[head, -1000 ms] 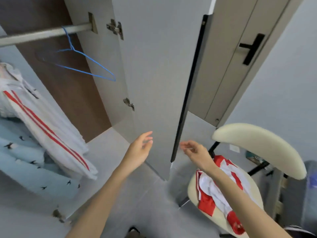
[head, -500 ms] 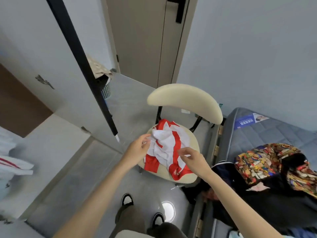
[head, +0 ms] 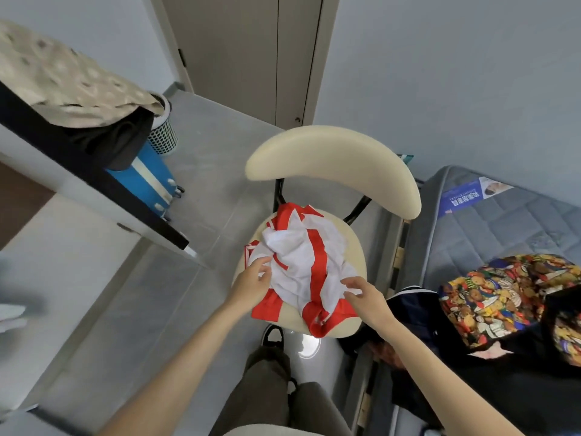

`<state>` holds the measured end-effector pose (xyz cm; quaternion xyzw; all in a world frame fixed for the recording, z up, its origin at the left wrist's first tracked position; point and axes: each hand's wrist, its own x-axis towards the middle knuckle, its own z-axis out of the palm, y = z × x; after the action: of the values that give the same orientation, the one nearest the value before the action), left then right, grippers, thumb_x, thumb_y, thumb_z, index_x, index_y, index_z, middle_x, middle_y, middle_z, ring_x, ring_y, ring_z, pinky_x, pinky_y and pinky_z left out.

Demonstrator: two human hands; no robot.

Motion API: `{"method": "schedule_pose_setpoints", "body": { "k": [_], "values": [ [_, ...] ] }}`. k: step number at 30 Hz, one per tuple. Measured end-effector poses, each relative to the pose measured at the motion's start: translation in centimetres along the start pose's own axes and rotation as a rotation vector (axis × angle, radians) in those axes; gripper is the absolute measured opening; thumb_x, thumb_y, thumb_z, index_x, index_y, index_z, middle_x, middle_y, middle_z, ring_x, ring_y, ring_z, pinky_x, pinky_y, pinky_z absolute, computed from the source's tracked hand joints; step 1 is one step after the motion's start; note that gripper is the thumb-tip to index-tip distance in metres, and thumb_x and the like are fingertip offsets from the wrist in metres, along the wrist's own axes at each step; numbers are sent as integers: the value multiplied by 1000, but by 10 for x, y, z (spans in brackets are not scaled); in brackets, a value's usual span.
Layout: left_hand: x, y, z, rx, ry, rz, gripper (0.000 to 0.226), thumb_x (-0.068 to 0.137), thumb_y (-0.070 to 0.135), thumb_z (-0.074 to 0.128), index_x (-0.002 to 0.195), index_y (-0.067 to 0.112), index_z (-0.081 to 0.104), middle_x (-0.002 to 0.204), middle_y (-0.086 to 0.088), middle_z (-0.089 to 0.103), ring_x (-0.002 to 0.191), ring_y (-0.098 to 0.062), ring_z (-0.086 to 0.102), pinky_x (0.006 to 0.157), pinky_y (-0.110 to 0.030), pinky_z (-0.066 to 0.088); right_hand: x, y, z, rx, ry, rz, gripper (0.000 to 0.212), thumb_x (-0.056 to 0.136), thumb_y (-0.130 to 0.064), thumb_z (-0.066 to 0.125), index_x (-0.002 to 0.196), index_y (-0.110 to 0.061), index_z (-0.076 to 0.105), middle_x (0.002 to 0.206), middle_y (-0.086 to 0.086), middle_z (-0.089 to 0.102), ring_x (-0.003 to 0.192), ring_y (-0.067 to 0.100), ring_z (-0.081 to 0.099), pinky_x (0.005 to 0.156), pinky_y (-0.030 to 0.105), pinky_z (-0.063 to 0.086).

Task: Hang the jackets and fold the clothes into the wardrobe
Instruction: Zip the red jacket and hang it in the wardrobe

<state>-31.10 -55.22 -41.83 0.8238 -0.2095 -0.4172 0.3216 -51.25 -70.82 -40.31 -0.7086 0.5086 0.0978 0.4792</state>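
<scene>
Red-white garment [head: 301, 262] left crumpled on chair [head: 333, 158] seat, not yet lifted. Left hand [head: 251, 283] curled at its left edge, pinch cannot be told. Right hand [head: 361, 294] released, fingers spread at near-right edge. More clothes [head: 503, 294] heaped on bed [head: 503, 221], right. Folding, stowing judged pending.

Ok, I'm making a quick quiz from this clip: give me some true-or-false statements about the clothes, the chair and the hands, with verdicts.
1. The red-and-white garment lies on the chair seat. True.
2. It is neatly folded. False: it is crumpled.
3. The left hand touches its left side, the right hand its right side. True.
4. The patterned garment lies on the chair seat too. False: it lies on the mattress.
5. The blue suitcase stands on the mattress. False: it stands on the floor, left of the chair seat.
</scene>
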Motion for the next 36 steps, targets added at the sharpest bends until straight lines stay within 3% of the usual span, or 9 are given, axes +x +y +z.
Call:
{"method": "schedule_pose_setpoints", "body": {
  "k": [5, 9, 13, 19, 22, 25, 30, 33, 36],
  "values": [
    [50, -10, 22, -36, -9, -55, 37, 101, 18, 39, 137, 21, 48, 133, -4, 55, 119, -17, 52, 90, -24, 40, 56, 4, 9, -13, -23, 76, 33, 97, -13, 48, 128, -22, 54, 137, 2, 53, 118, 22, 55, 91, 23, 41],
    [76, -18, 52, -37, -44, -119, 36, 102, 21, 38, 137, 21, 47, 133, -3, 55, 118, -16, 51, 86, -21, 40, 94, 14, 17, -44, -85, 111, 36, 98, -12, 46, 133, -21, 51, 141, 2, 50, 124, 23, 51, 98, 26, 39],
    [91, -26, 89, -12, -92, -162, 35, 103, 22, 38, 137, 21, 46, 137, -3, 53, 123, -18, 50, 90, -22, 44, 136, 24, 25, -28, -110, 122, 37, 98, -12, 45, 134, -20, 51, 137, -1, 53, 106, 19, 59, 85, 23, 47],
    [117, -35, 142, -49, -51, -175, 36, 103, 21, 38, 139, 20, 44, 139, -1, 52, 126, -15, 50, 93, -16, 36, 208, 35, 39, 82, -180, 134, 42, 101, -25, 43, 143, -26, 37, 146, -2, 44, 99, 8, 51, 80, 17, 40],
    [127, -41, 164, -110, 14, -167, 39, 103, 18, 40, 141, 19, 42, 143, 1, 47, 130, -13, 45, 96, -15, 33, 238, 39, 47, 240, -292, 192, 54, 100, -25, 48, 148, -27, 25, 150, 0, 39, 121, 20, 51, 90, 27, 46],
    [132, -45, 180, -186, 67, -184, 41, 102, 16, 40, 143, 20, 39, 145, 3, 44, 131, -11, 44, 98, -17, 33, 256, 42, 54, 407, -325, 268, 63, 94, -24, 60, 149, -22, 28, 142, 4, 48, 117, 22, 55, 93, 32, 48],
    [127, -49, 188, -241, 128, -211, 39, 102, 17, 41, 140, 24, 41, 138, 5, 51, 120, -3, 46, 92, -14, 34, 263, 49, 59, 390, -187, 181, 32, 89, -30, 68, 118, -15, 64, 113, 6, 67, 101, 19, 64, 85, 27, 52],
    [116, -47, 179, -275, 201, -210, 36, 101, 18, 43, 136, 25, 45, 132, 7, 54, 116, -2, 48, 90, -15, 36, 249, 46, 54, 372, -104, 58, 16, 90, -30, 66, 93, -14, 68, 94, 1, 69, 88, 14, 64, 71, 15, 49],
    [104, -40, 160, -420, 315, -229, 24, 100, 28, 47, 123, 36, 50, 120, 14, 57, 114, -9, 53, 90, -22, 45, 219, 39, 47, 397, -168, -97, 13, 85, -22, 73, 76, -16, 66, 76, -1, 66, 70, 10, 60, 63, 13, 47]
  ]
}}
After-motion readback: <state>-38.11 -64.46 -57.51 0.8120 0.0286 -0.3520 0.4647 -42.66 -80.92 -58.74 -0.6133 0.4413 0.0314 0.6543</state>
